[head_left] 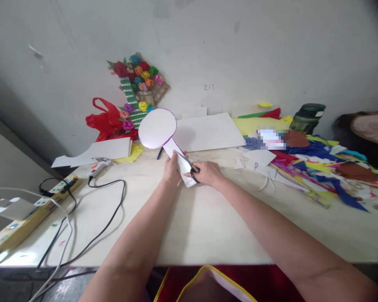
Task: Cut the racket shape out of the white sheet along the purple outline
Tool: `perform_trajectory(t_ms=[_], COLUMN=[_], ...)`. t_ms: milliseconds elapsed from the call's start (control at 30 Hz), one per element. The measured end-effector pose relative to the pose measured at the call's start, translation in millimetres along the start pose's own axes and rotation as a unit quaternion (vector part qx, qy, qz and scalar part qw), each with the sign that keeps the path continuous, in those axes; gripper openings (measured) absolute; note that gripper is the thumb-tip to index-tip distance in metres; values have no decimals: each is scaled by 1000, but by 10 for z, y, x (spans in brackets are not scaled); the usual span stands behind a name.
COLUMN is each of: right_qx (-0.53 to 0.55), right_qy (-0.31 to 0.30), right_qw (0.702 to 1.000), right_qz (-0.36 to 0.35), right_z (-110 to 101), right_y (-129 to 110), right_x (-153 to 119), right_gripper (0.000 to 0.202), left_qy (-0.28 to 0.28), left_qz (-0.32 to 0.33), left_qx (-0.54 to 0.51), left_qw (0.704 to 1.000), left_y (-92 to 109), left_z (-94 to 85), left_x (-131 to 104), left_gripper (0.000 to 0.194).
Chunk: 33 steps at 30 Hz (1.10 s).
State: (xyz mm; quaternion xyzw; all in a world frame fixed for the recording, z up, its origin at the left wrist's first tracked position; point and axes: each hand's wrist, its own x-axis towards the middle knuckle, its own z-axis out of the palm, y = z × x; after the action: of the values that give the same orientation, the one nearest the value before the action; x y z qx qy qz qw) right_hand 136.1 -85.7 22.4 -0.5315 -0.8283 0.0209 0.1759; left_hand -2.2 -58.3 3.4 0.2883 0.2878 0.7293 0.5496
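A white paper cutout (157,128) with a round head, a long stem and a purple outline is held up over the middle of the table. My left hand (172,168) is closed on its stem, thumb on the front. In my right hand (209,173) is a pair of scissors (193,167) with black handles, fingers through the loops. The blades lie across the stem's right edge near my left thumb; whether they are parted I cannot tell. A dark pen (160,153) lies on the table just left of the stem.
White sheets (211,132) lie behind my hands, with more paper (110,150) at left. A glue gun (97,167), cables and a power strip (34,214) occupy the left side. Coloured scraps (330,167), a phone (271,139) and a green bottle (308,118) are at right. Paper flowers (141,75) stand against the wall.
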Motion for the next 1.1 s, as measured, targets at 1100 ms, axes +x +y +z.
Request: perform_trajectory(t_ms=[1100], right_qx=[2], right_qy=[17], right_qw=[1000], right_qz=[-20], right_z=[129], right_y=[-36], right_x=[32], right_gripper=[47], left_qy=[24], left_qz=[1], left_qx=[-1], left_qw=[1000], left_y=[-5], left_z=[2], left_x=[13], left_gripper=[29])
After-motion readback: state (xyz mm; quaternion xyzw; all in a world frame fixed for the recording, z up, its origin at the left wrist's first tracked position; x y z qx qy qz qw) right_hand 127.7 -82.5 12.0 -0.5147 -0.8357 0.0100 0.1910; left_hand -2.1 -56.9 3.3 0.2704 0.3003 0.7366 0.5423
